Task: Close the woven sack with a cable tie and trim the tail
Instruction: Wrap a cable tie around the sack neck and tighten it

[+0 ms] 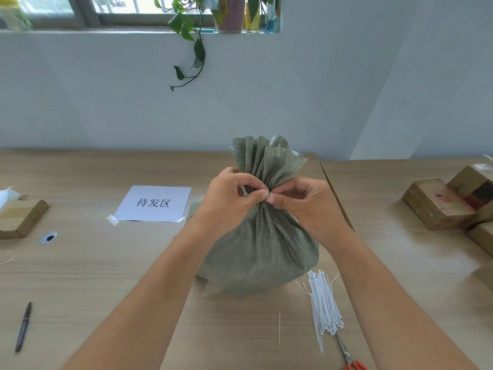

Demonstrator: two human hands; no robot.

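Note:
A grey-green woven sack (262, 249) stands upright on the wooden table (93, 276), its mouth gathered into a pleated neck that fans out above. My left hand (232, 194) and my right hand (298, 200) meet at the neck, fingertips pinched together. A white cable tie (244, 190) shows as a short strip between the left fingers; most of it is hidden. A bundle of white cable ties (324, 305) lies to the right of the sack. Orange-handled scissors (348, 355) lie below that bundle near the front edge.
A taped paper sign (154, 203) lies left of the sack. A black marker (23, 326) lies at the front left. Cardboard boxes stand at the far left (18, 220) and at the right (442, 204). Cut tie tails (279, 327) are scattered in front.

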